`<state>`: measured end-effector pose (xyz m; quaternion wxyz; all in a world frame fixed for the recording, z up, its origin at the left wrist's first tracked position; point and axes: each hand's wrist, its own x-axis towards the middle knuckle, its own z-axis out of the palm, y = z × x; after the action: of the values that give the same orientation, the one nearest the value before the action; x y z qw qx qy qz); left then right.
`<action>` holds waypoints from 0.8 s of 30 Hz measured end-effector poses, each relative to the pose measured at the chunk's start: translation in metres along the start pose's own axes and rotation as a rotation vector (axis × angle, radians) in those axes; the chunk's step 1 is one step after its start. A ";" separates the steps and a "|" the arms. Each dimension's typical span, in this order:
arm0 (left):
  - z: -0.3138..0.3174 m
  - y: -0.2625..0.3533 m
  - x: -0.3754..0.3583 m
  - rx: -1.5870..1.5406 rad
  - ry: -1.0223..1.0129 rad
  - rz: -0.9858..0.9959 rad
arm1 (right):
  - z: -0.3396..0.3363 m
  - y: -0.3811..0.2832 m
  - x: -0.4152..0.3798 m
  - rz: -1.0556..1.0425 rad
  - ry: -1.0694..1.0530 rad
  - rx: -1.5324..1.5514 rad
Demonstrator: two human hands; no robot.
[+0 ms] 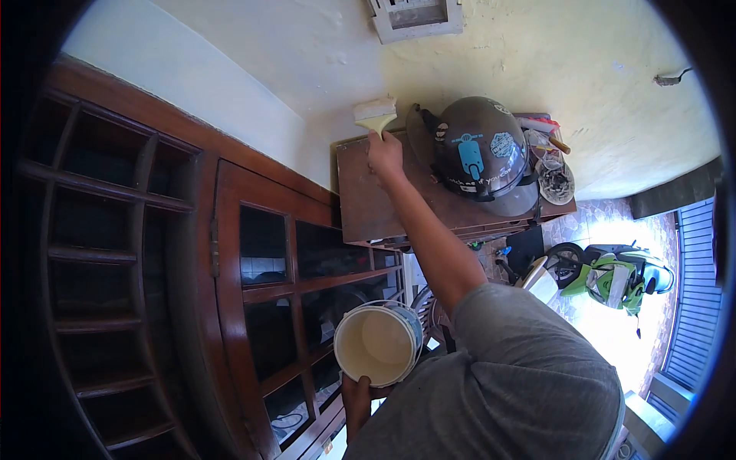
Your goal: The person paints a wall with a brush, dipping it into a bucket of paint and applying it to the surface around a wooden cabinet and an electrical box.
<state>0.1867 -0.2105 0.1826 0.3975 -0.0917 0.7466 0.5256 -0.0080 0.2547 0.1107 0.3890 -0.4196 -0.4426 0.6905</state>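
My right hand (385,156) is closed around the handle of a wide paintbrush (376,112). The bristles are pale and meet the yellowish wall (330,57) just above the top of a brown wooden cabinet (368,201). Lower down, my left hand (357,400) grips the rim and side of a white paint bucket (374,346), thumb over the edge. The bucket is tipped so its mouth faces me, and its inside looks cream-coloured; how much paint it holds is hard to tell. Right of the brush, a dark helmet (479,146) with blue stickers rests on the cabinet.
Beside the helmet lie a clear plastic bag (556,180) and small items. A wooden door (230,230) with glass panes stands to my left. A whitish box (418,17) is fixed higher on the wall. A green motorcycle (609,280) is parked on the tiled floor at right.
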 end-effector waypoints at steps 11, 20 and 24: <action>0.010 0.009 -0.007 0.008 0.025 -0.018 | -0.006 0.051 0.045 0.506 0.056 0.296; 0.009 0.005 -0.006 0.017 0.021 -0.026 | -0.016 0.005 -0.031 0.164 -0.117 0.120; 0.013 0.009 -0.006 0.011 0.014 -0.027 | -0.021 0.040 0.003 0.473 0.016 0.316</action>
<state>0.1924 -0.1972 0.1918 0.3998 -0.1033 0.7510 0.5153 0.0034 0.2510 0.0672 0.2810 -0.4510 -0.2161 0.8191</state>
